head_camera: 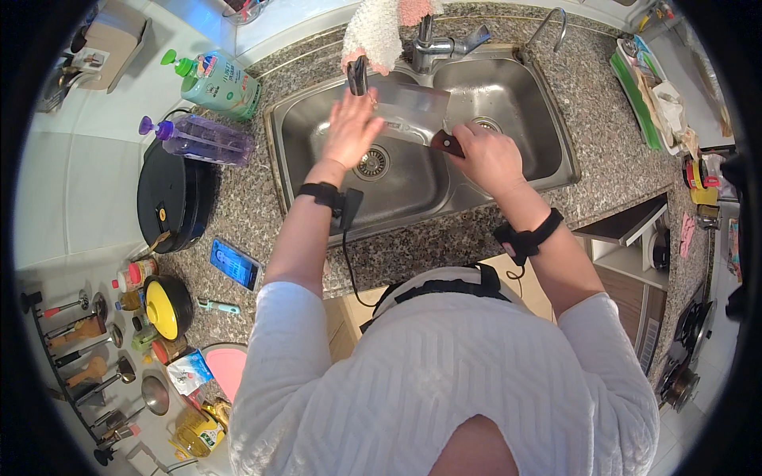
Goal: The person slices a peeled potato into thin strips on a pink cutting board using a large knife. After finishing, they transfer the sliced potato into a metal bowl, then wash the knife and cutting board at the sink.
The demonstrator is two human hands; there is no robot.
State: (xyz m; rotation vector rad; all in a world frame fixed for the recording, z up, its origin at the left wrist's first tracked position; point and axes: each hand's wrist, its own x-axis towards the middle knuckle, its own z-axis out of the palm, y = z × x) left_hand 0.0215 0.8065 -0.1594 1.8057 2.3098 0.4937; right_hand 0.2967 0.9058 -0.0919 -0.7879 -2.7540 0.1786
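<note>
My right hand [491,156] grips the dark wooden handle of a cleaver [414,106]. Its broad steel blade points left, over the left basin of a double stainless steel sink [411,190]. My left hand [352,128] is spread flat with its fingers apart, just under the tip of the faucet spout [357,77] and close to the blade's far left end. Whether its fingertips touch the blade cannot be told. A white and pink cloth [375,38] drapes over the spout. Behind the sink stands the chrome faucet base [431,53] with its lever.
Left of the sink stand a green pump bottle [220,86], a purple pump bottle [208,140] and a black appliance [169,193]. A lit smartphone [234,263] and a peeler [219,306] lie on the granite counter. A cabinet door [625,223] hangs ajar at right.
</note>
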